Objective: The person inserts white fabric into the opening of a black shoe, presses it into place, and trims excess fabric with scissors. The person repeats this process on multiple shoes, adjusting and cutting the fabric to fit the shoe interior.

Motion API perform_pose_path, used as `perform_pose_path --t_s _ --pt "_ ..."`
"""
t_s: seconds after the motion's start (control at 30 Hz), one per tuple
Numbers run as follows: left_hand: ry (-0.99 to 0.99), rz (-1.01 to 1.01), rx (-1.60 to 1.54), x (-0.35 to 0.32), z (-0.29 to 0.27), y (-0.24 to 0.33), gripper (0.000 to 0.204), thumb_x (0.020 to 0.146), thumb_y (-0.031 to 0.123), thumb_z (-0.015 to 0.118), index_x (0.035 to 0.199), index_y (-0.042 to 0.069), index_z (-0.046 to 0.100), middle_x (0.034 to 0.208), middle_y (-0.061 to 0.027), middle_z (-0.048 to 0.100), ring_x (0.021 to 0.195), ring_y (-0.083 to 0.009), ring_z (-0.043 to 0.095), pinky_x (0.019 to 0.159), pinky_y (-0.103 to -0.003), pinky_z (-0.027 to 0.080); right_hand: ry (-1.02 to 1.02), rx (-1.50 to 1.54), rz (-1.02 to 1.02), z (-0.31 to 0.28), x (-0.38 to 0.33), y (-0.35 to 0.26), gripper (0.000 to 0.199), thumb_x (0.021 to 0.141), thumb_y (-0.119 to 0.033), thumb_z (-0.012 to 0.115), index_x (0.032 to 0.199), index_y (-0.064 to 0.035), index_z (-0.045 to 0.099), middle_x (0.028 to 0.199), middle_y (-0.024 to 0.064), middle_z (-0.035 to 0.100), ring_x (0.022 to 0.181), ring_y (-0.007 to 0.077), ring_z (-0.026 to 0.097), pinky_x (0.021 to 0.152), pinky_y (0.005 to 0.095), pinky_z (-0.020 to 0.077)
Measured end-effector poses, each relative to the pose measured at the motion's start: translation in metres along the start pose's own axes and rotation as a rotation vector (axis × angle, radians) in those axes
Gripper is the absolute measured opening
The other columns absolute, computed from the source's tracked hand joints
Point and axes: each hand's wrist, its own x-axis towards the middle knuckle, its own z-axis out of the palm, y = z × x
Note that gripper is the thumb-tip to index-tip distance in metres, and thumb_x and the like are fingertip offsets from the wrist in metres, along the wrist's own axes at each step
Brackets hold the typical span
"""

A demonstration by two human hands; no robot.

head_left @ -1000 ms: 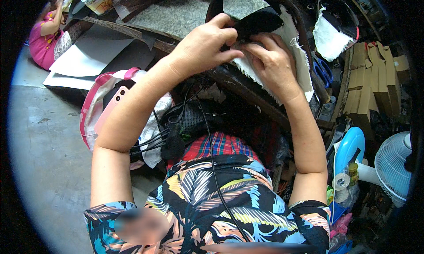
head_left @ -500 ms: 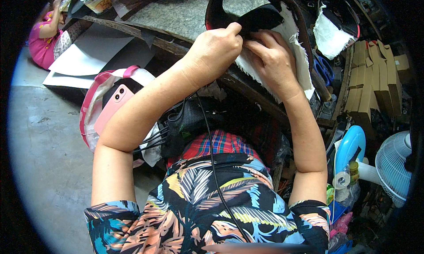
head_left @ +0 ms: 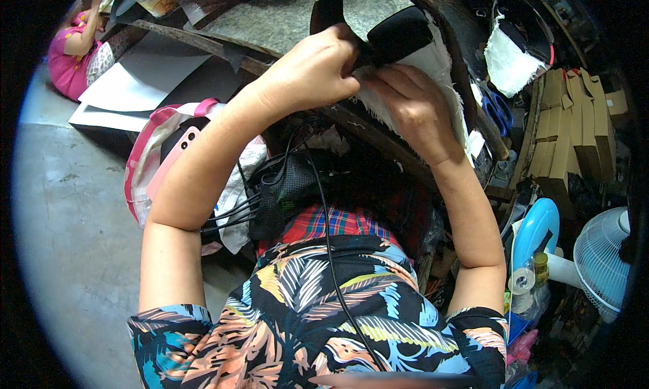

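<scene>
My left hand [head_left: 318, 68] is closed in a fist on a wide black strip [head_left: 399, 34], which curves up and bends over above the knuckles. Close by on the right, my right hand [head_left: 416, 112] has its fingers bent together at the strip's lower end; they are slightly blurred, and what lies under the fingertips is hidden. White cloth [head_left: 436, 68] with frayed edges lies behind and around the right hand. A dark curved band [head_left: 463, 71] runs along the cloth's outer edge. All this is at the edge of a grey-topped workbench [head_left: 263, 20].
Left of my forearm, a pink phone [head_left: 172, 162] rests in a pink-and-white bag [head_left: 138, 166]. A person in pink [head_left: 67, 58] sits far left. On the right are blue-handled scissors [head_left: 497, 112], stacked cardboard pieces [head_left: 558, 132], a similar cloth-lined piece [head_left: 514, 58] and a fan [head_left: 602, 254].
My left hand has shifted slightly left and turned at the wrist. My right hand has moved a little downward, its fingers bending more. The black strip has changed its bend.
</scene>
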Motion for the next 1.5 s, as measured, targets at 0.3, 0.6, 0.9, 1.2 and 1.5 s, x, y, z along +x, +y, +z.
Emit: perform_pose_path --t_s 0.3,0.6,0.9,1.2,1.5 --pt "-0.060 -0.124 0.148 0.026 0.000 -0.010 0.019 0.073 0.007 0.062 0.088 0.003 0.074 0.083 -0.0222 0.069 0.086 -0.0384 0.068 0.083 -0.047 0.054 -0.089 0.135 0.104 -0.001 0.002 -0.002 0.033 0.080 -0.011 0.072 0.113 -0.0052 0.071 0.112 0.0097 0.068 0.105 0.0282 0.062 0.094 0.0400 0.0478" --pt "-0.163 -0.035 0.190 0.034 -0.003 -0.010 0.026 0.075 0.010 0.061 0.098 0.002 0.072 0.091 -0.0236 0.068 0.090 -0.0411 0.066 0.082 -0.047 0.053 -0.220 0.044 -0.024 -0.008 0.012 -0.010 0.047 0.077 -0.041 0.075 0.120 -0.0212 0.071 0.114 0.0060 0.060 0.105 0.0291 0.055 0.094 0.0428 0.0431" --pt "-0.009 0.016 -0.046 0.002 0.010 -0.019 0.033 0.077 0.009 0.069 0.109 0.003 0.069 0.106 -0.0207 0.069 0.102 -0.0377 0.065 0.089 -0.043 0.053 -0.217 0.204 0.108 -0.015 0.004 -0.005 0.035 0.083 -0.033 0.073 0.110 -0.0109 0.068 0.115 0.0090 0.065 0.110 0.0290 0.057 0.098 0.0434 0.0420" --pt "0.035 0.019 -0.107 -0.007 0.015 -0.011 0.039 0.072 0.007 0.071 0.110 -0.002 0.069 0.120 -0.0218 0.063 0.111 -0.0357 0.062 0.098 -0.040 0.050 -0.155 0.117 -0.057 -0.017 0.004 -0.010 0.030 0.083 -0.036 0.070 0.102 -0.0131 0.065 0.111 0.0069 0.065 0.109 0.0287 0.058 0.094 0.0440 0.0445" --pt "0.045 0.240 0.123 -0.018 0.022 -0.007 0.037 0.072 0.003 0.067 0.109 0.003 0.070 0.118 -0.0139 0.066 0.110 -0.0328 0.059 0.097 -0.040 0.050 0.040 0.188 0.142 -0.008 -0.004 -0.009 0.018 0.080 -0.009 0.074 0.095 -0.0051 0.066 0.099 0.0125 0.069 0.093 0.0312 0.065 0.081 0.0401 0.0531"
